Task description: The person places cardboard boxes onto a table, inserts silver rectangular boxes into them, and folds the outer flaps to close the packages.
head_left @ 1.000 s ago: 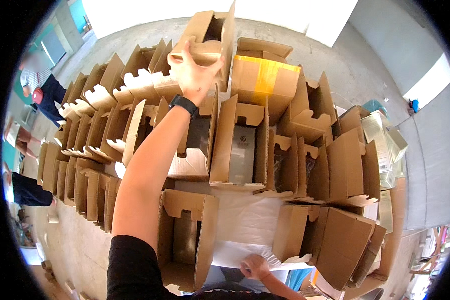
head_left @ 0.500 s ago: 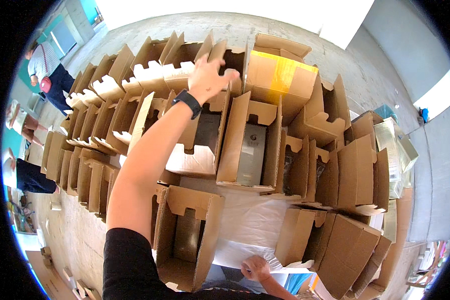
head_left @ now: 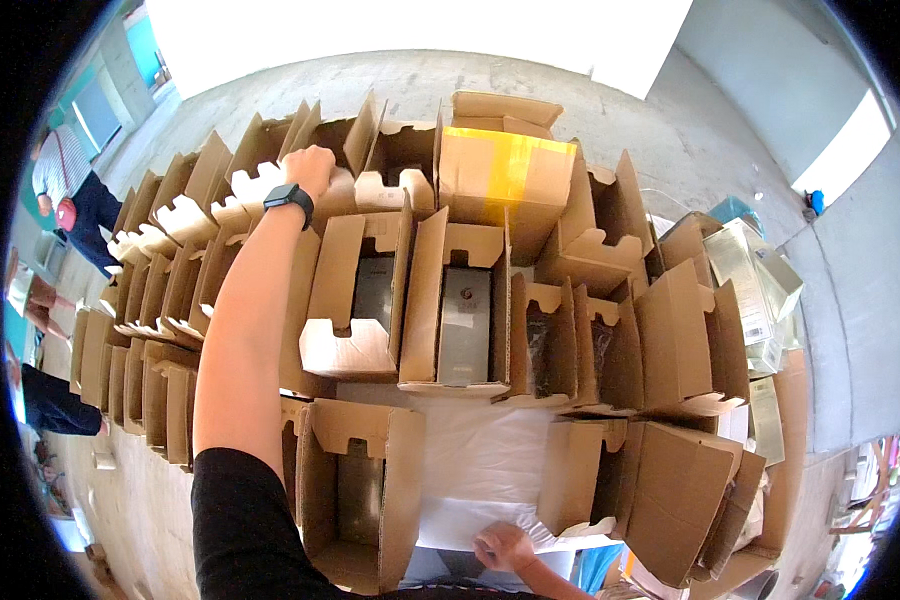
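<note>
The left hand (head_left: 312, 170) is stretched far out over the stacked cartons, a black wristwatch (head_left: 289, 198) on its wrist; its fingers curl down over the upper edge of an open cardboard box (head_left: 270, 185) in the far left part of the pile, gripping its flap. The right hand (head_left: 503, 547) lies near the lower edge of the view, resting on a white sheet (head_left: 480, 470) that spreads between the boxes; its fingers are bent loosely against the sheet, and whether they pinch it I cannot tell. Just right of the left forearm stand two open boxes side by side, each with a grey panel inside (head_left: 465, 325); behind them, farther off, sits a closed carton sealed with yellow tape (head_left: 505, 175). A row of empty open boxes (head_left: 145, 300) runs along the left; more open boxes (head_left: 670, 500) crowd the right. At the far left edge a person in a striped top (head_left: 65, 175) stands on the concrete floor (head_left: 670, 130).
</note>
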